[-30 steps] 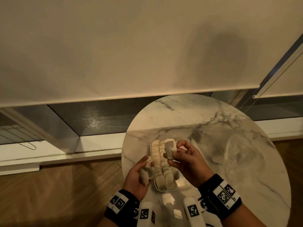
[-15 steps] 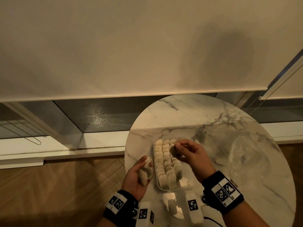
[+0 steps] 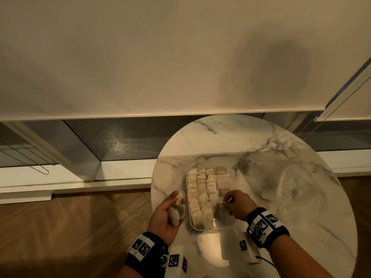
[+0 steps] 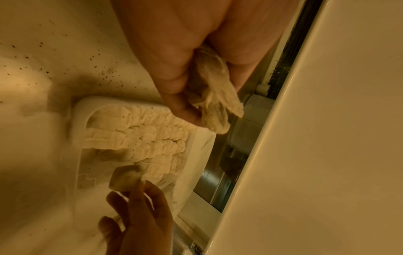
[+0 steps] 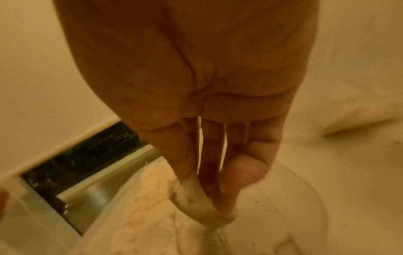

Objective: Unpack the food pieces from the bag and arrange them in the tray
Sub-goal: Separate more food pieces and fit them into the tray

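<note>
The right hand (image 3: 236, 204) pinches one small food piece (image 5: 196, 205) between its thumb and fingertips, low over the near right part of the tray (image 3: 220, 228). The left hand (image 3: 165, 214) sits just left of the tray with its fingers curled round a little bunch of spare pieces (image 3: 176, 212). The clear bag (image 3: 299, 189) lies flat on the table (image 3: 210, 141), well to the right of the tray.

What could go wrong? The pieces look soft and light, so the pinched one could flop over or lean on the rows (image 3: 200, 193) already in the tray and push them crooked. The rows stand tight side by side, so one bump from a finger may tip a few. A thin string seems to hang from some pieces, and I think it could catch on a finger and drag a piece back out. The left hand's bunch is loose and sits near the table's left edge, so a piece could slip to the floor (image 3: 70, 227).

The only open room in the tray is its near right corner. The table right of the tray has space for the hand to move.
</note>
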Demonstrator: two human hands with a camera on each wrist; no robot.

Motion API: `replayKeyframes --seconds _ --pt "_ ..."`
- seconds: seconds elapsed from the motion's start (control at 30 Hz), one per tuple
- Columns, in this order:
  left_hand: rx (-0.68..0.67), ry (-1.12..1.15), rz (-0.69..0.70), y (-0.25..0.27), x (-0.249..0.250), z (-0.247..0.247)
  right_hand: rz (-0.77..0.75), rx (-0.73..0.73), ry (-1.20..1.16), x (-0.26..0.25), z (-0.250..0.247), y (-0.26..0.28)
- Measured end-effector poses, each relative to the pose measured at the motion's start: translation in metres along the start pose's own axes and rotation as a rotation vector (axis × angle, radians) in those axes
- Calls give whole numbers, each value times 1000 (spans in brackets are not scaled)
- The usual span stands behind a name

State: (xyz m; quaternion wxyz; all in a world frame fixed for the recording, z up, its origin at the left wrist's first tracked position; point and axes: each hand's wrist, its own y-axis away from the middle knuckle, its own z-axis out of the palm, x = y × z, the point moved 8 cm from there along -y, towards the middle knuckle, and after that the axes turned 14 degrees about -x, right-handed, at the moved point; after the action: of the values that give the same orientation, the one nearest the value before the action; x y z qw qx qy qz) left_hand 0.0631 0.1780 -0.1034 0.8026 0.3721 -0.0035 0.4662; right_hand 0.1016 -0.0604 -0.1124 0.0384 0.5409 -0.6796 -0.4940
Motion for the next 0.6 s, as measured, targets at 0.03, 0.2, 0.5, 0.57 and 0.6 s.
replayKeyframes --seconds 0.03,0.2,0.5,0.57,0.6 --pt "2 -2 2 0 0 0 46 -34 33 3 5 -4" --pt "15 1 19 3 1 -4 161 -223 96 9 28 -12" --pt "34 36 33 8 4 -10 120 3 104 6 19 -39" --pt "31 41 35 8 4 -11 126 26 48 7 18 -43" --pt "27 43 37 9 5 -11 126 31 23 7 18 -45"
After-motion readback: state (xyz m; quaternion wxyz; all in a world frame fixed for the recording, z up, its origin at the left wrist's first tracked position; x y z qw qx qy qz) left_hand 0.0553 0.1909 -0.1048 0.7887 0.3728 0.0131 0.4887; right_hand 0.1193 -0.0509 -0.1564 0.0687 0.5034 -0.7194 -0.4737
